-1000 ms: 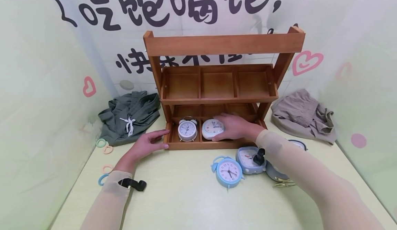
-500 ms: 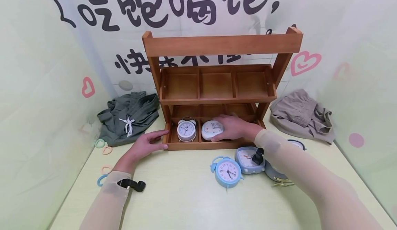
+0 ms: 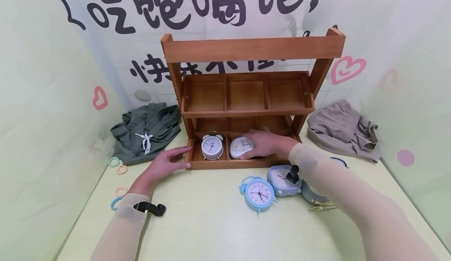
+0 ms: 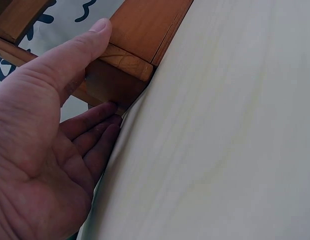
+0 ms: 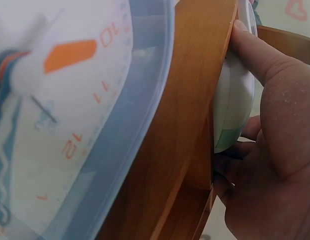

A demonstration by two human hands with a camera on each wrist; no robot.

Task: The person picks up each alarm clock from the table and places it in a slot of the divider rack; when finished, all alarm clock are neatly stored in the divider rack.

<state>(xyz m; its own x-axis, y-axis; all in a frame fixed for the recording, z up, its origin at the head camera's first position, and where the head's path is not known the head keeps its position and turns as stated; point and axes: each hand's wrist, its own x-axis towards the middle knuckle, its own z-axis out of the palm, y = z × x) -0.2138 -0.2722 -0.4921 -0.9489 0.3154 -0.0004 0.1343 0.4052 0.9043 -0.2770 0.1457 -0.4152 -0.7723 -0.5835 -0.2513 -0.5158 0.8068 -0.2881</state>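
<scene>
My right hand (image 3: 264, 143) grips a small white rounded alarm clock (image 3: 241, 147) in the lower tier's middle compartment. In the right wrist view the thumb lies along the clock's rim (image 5: 230, 107) and the other fingers go behind it. My left hand (image 3: 165, 166) touches the left end of the brown wooden shelf (image 3: 208, 166), its thumb on the front corner and the fingers extended along the side (image 4: 87, 132). In the left compartment beside the held clock stands a white twin-bell alarm clock (image 3: 212, 146), leaning slightly back.
In front of the shelf lie a light blue alarm clock (image 3: 260, 194), a blue-framed square clock (image 3: 282, 180) and a grey-blue clock (image 3: 311, 194) partly under my right arm. Dark green cloth (image 3: 148, 130) and taupe cloth (image 3: 341, 130) flank the shelf. Several rings (image 3: 121, 191) lie left.
The white rounded clock stays in the middle compartment with my right hand on it, only very slightly shifted. My left hand stays at the shelf end.
</scene>
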